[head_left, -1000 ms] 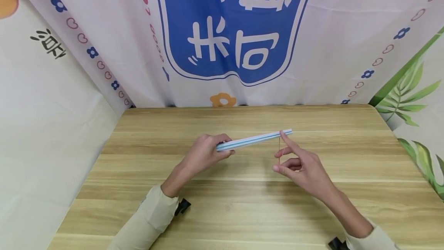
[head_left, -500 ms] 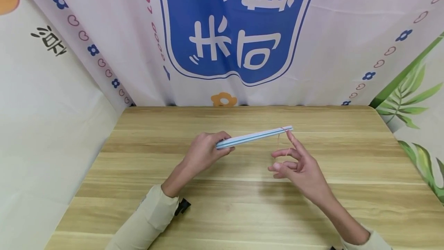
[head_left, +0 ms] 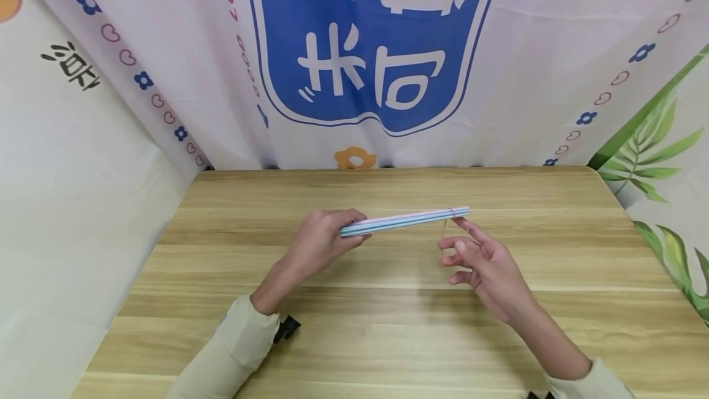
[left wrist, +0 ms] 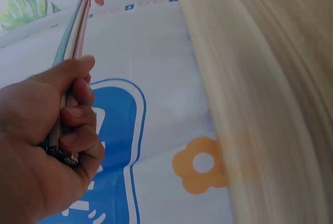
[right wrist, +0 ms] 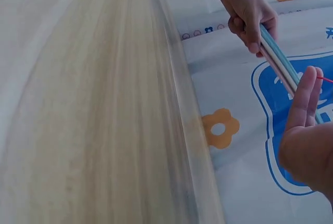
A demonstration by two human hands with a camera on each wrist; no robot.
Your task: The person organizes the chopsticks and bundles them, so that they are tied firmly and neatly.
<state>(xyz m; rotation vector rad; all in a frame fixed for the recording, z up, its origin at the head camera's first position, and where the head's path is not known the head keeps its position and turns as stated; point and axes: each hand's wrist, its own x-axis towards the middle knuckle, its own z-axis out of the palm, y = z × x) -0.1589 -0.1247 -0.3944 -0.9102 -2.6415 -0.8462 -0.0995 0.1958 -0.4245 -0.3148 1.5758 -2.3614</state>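
Observation:
My left hand (head_left: 317,242) grips one end of a bundle of slim pastel sticks (head_left: 407,221), blue, white and pink, held above the table. Fingers curl round them in the left wrist view, with the dark stick ends (left wrist: 61,155) showing below the fist. Near the far end of the bundle, a thin red rubber band (head_left: 452,212) lies across the sticks. A strand of it runs down to my right hand (head_left: 493,273), whose bent fingers hold it stretched. The right forefinger is just under the bundle's tip. Part of the band is hidden behind the fingers.
Below both hands is a wood-grain table (head_left: 354,331). A printed cloth (head_left: 532,66) with a blue panel hangs along its back edge, and a pale wall covering (head_left: 72,202) stands at the left. Black wrist mounts (head_left: 287,329) sit by the sleeves.
My right forefinger has moved from on top of the bundle's tip to beneath it, and the band now crosses the sticks there. The thumb has risen towards the other fingers. The left hand keeps its grip.

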